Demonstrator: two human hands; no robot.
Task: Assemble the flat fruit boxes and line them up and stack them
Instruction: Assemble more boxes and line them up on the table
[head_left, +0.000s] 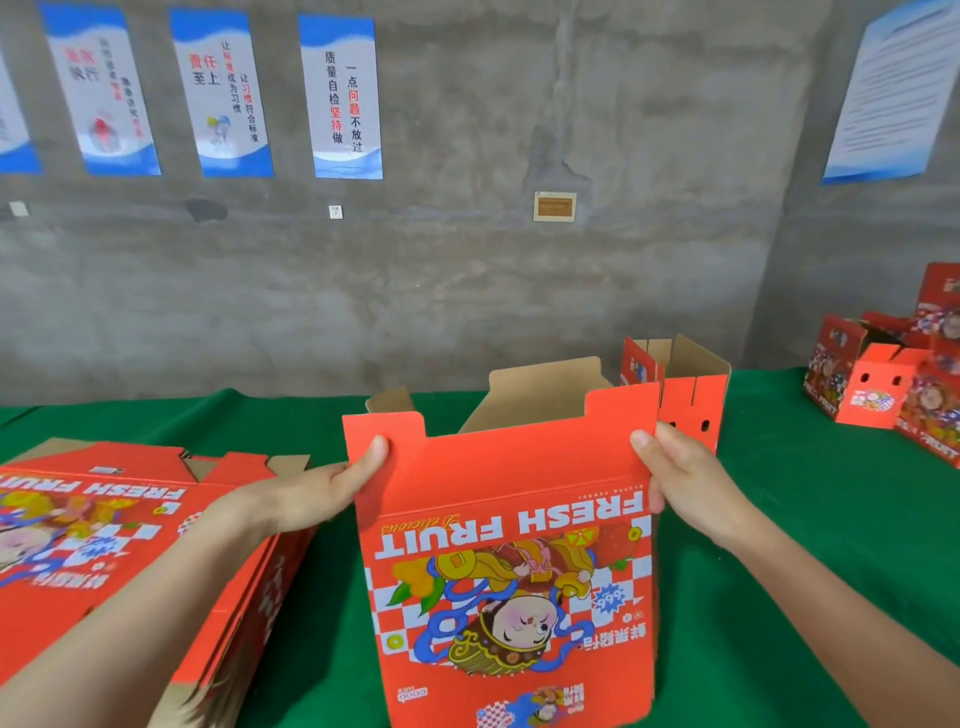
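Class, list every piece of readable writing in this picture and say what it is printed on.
"FRESH FRUIT", upside down: held box.
"FRESH FRU...", cut off: flat stack.
"质量自检坚持做" and "一点问题不放过": third poster.
"责任至上": second poster.
Other posters, the right-hand notice and the small print on the boxes: too blurred.

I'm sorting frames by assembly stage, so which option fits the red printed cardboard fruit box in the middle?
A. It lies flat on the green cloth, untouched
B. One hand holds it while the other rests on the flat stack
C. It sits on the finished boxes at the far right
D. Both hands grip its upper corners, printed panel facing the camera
D: the left hand and right hand each pinch an upper corner of the red printed cardboard fruit box, whose printed panel faces the camera.
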